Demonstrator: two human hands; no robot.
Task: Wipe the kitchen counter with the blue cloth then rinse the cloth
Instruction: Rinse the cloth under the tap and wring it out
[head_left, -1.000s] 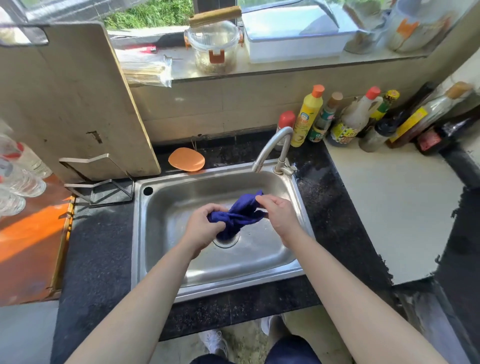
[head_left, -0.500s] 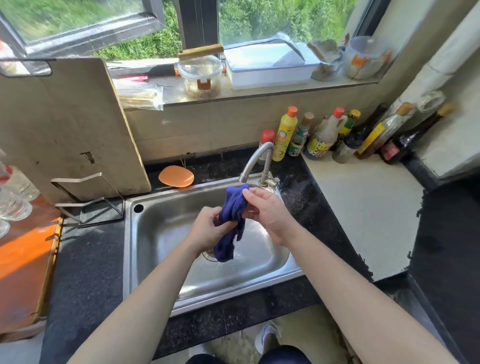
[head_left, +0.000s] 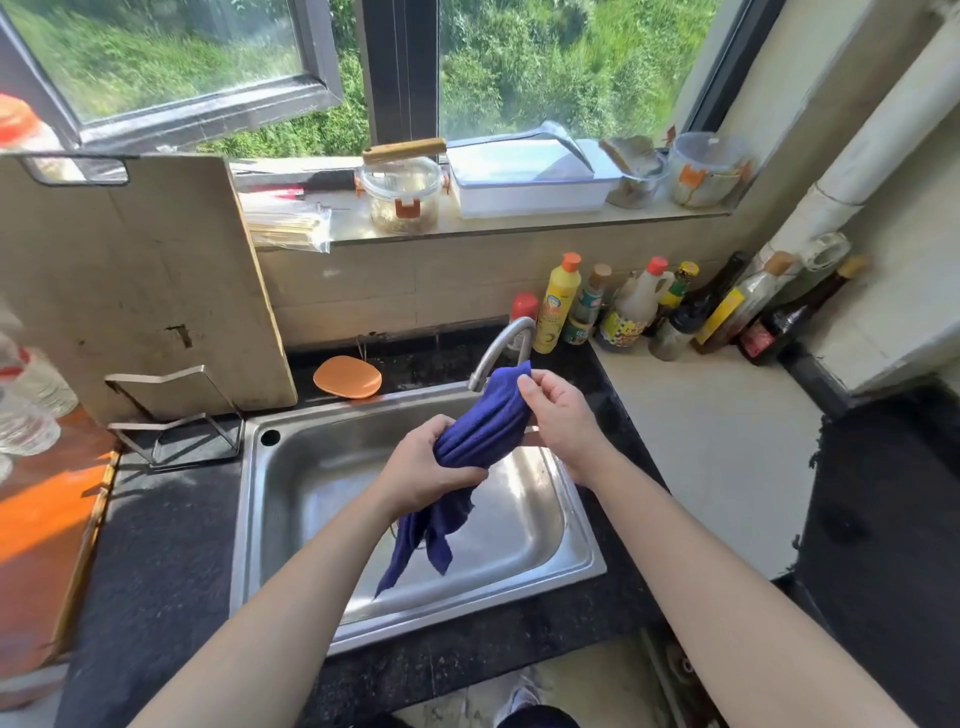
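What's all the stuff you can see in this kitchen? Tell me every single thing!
black speckled counter: one, black, around the sink
stainless steel sink: one, silver, set in the counter
curved metal tap: one, silver, behind the sink
blue cloth: one, dark blue, held over the sink, tail hanging down
orange oval dish: one, orange, on the counter behind the sink
metal wire rack: one, silver, left of the sink
wooden chopping board: one, pale brown, upright behind the rack
sauce bottles: several, mixed colours, along the wall right of the tap
windowsill: one, pale, above the sink
clear plastic jar: one, orange clips, on the windowsill
white lidded box: one, white, right of the jar
left hand: grips the cloth's middle
right hand: pinches the cloth's top end
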